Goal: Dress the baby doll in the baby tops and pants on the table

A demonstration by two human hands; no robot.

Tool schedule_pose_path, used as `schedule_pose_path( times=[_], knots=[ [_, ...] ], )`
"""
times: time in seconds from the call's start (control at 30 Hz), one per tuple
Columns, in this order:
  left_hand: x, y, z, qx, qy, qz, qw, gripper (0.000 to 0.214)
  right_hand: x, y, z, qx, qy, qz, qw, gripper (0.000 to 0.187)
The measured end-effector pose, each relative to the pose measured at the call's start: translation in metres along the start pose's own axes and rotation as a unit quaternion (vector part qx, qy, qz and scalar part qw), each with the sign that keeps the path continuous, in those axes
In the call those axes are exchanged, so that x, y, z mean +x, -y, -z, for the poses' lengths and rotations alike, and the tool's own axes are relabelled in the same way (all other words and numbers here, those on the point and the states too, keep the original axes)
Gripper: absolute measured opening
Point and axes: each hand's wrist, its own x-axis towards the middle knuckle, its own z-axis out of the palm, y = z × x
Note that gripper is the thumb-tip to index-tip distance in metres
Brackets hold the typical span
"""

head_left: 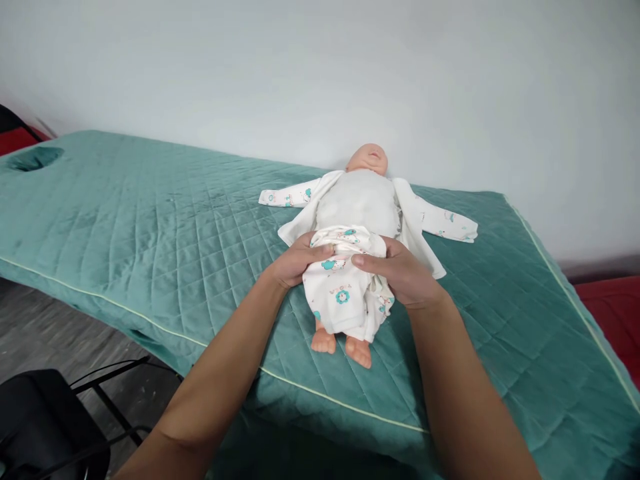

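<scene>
A baby doll (pixel 359 200) lies on its back, head toward the wall and bare feet toward me. White printed pants (pixel 345 293) cover its legs, bunched around the hips. My left hand (pixel 301 259) grips the pants at their left side, thumb on top of the cloth. On the other side my right hand (pixel 400 268) holds the same pants, its thumb also over the front. Both hands' fingers are partly hidden behind the cloth. A white printed jacket (pixel 445 222) lies spread open, its sleeves out to both sides. The doll's torso shows white between its front edges.
A quilted green cover (pixel 200 227) spreads over the bed, with a hole (pixel 35 159) at its far left end. Behind it stands a pale wall (pixel 250 73). A black object (pixel 50 420) is at the lower left; something red (pixel 613 320) is at the right.
</scene>
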Motion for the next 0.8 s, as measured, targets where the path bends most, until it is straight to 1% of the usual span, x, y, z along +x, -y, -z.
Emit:
schedule_pose_path(
  times=[0.07,0.17,0.27,0.37,0.5,0.6,0.7,0.8],
  knots=[
    [0.0,-0.002,0.001,0.018,0.032,0.0,0.999,0.059,0.002,-0.003,-0.001,0.021,-0.018,0.01,1.0,0.041],
    [-0.001,-0.006,0.002,0.061,0.067,0.027,0.996,0.065,0.003,-0.004,-0.002,0.034,-0.034,0.021,0.999,0.04],
    [-0.001,-0.008,0.003,0.097,0.066,0.045,0.992,0.057,0.003,-0.003,-0.003,0.035,-0.031,0.024,0.999,0.037],
    [-0.002,-0.006,0.004,0.088,0.059,0.041,0.994,0.05,0.003,-0.002,-0.004,0.02,-0.023,0.021,0.999,0.035],
    [-0.005,-0.004,0.001,0.042,0.037,0.025,0.998,0.05,0.003,0.0,-0.008,-0.006,-0.026,0.017,0.999,0.036],
    [-0.012,-0.004,-0.005,0.011,0.011,0.005,1.0,0.048,0.002,0.002,-0.012,-0.017,-0.014,0.019,1.0,0.034],
    [-0.024,-0.005,-0.015,-0.009,-0.034,-0.011,0.999,0.044,0.0,0.005,-0.015,-0.05,0.002,0.019,0.999,0.033],
    [-0.041,-0.004,-0.031,-0.023,-0.082,-0.017,0.996,0.041,-0.003,0.008,-0.017,-0.108,0.012,0.021,0.994,0.034]
  ],
)
